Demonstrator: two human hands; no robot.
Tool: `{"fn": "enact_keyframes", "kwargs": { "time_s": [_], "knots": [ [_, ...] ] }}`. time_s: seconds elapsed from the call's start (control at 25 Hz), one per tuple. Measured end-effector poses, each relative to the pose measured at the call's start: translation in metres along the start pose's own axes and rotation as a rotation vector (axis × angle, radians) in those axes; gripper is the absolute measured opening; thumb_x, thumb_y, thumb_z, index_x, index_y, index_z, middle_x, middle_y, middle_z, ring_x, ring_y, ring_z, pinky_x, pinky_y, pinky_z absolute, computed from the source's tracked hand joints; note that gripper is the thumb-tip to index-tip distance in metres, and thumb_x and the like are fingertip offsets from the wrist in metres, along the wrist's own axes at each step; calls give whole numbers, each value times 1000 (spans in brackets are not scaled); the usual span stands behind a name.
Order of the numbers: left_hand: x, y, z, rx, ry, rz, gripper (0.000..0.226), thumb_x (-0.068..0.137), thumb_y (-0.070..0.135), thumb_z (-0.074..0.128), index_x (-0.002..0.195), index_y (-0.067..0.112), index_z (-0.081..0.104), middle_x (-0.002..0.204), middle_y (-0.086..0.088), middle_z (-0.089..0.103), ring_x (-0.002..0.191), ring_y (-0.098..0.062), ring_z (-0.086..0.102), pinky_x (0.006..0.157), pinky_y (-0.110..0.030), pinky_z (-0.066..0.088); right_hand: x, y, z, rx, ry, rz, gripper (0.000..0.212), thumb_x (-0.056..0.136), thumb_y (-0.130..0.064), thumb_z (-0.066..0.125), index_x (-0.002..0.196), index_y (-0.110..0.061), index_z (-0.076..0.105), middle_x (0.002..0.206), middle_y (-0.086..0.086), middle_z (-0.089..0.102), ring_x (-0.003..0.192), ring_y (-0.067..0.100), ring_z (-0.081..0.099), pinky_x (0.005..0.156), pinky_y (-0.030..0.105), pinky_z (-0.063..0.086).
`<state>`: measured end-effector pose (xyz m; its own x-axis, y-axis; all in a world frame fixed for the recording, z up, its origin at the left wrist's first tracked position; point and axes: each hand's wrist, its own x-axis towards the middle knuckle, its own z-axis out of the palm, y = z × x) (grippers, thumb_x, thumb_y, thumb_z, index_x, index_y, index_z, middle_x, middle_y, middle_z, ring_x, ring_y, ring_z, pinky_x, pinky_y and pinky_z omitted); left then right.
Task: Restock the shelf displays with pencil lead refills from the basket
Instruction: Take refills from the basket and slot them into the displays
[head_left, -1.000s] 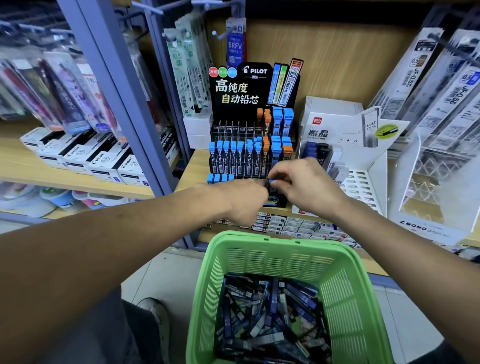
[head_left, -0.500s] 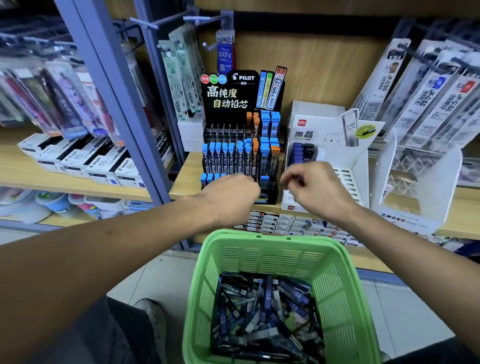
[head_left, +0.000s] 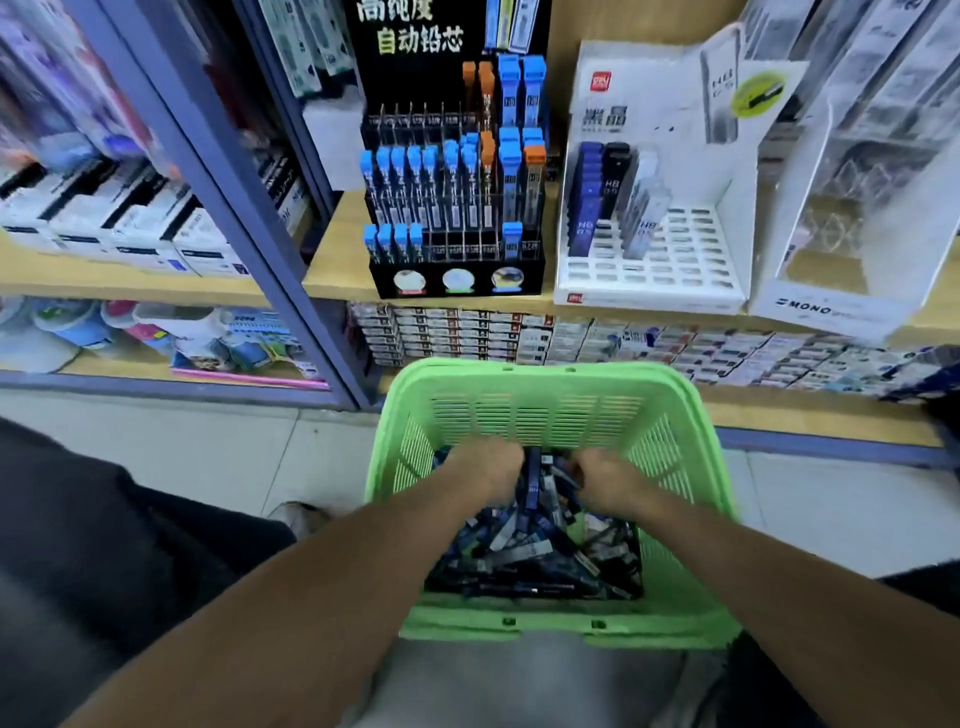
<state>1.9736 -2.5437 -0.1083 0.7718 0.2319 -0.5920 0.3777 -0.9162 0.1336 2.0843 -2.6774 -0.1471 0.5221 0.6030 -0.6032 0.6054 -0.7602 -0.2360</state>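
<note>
Both your hands are down in the green basket (head_left: 545, 415): the left hand (head_left: 485, 470) seems to grip an upright dark-blue refill (head_left: 532, 483), nearer it than the right hand (head_left: 605, 475), whose grip I cannot tell.

views: 1, head-worn | aim: forward and steeply down | near: green basket (head_left: 550, 387) just below the lens, both forearms entering from the bottom edge | far: shelf (head_left: 332, 270) displays across the top | lens: wide-angle, edges blurred

"自动铅芯" on the black display stand (head_left: 415, 41), "MONO" on the clear display case (head_left: 810, 307), "HB" on the white display card (head_left: 719, 83).
</note>
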Motion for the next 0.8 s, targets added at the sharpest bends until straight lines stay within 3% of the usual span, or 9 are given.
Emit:
{"fn": "enact_keyframes", "kwargs": {
  "time_s": [0.08,0.2,0.32,0.48,0.72,0.8],
  "knots": [
    [17,-6,31,-72,-53,-57,25,92,9,60,116,1,58,117,-18,60,104,-31,62,89,-42,55,8,5,17,22,0,19,32,89,-14,64,120,-8,56,116,15,65,107,33,63,88,38,53],
    [44,-21,67,-153,-73,-199,57,94,25,63,138,-3,41,137,-23,44,126,-37,46,103,-44,45,23,9,36,72,59,49,53,92,-29,66,133,-4,45,130,18,55,120,35,55,98,41,47],
    [64,-33,85,-161,-6,-261,78,90,38,68,144,-4,31,142,-22,38,134,-37,36,111,-45,38,39,19,58,26,114,124,75,89,-39,69,142,-1,31,141,21,43,131,37,44,105,46,45],
    [81,-51,95,-125,-13,-281,87,87,39,73,146,-4,26,145,-23,35,137,-37,33,112,-46,36,50,33,71,-41,34,168,102,84,-39,75,154,-2,11,156,20,20,143,37,29,111,46,39],
    [84,-53,114,-5,-58,-280,85,84,39,75,145,4,28,147,-20,34,137,-35,35,108,-47,36,57,38,78,-161,64,181,80,85,-36,75,144,-4,32,144,21,33,132,34,36,103,44,47],
    [83,-49,116,-28,-9,-276,77,86,33,72,144,4,30,146,-22,34,137,-36,33,109,-47,37,56,36,79,-177,125,143,75,82,-30,77,140,-5,36,139,19,37,128,33,38,100,44,49]
  ]
}}
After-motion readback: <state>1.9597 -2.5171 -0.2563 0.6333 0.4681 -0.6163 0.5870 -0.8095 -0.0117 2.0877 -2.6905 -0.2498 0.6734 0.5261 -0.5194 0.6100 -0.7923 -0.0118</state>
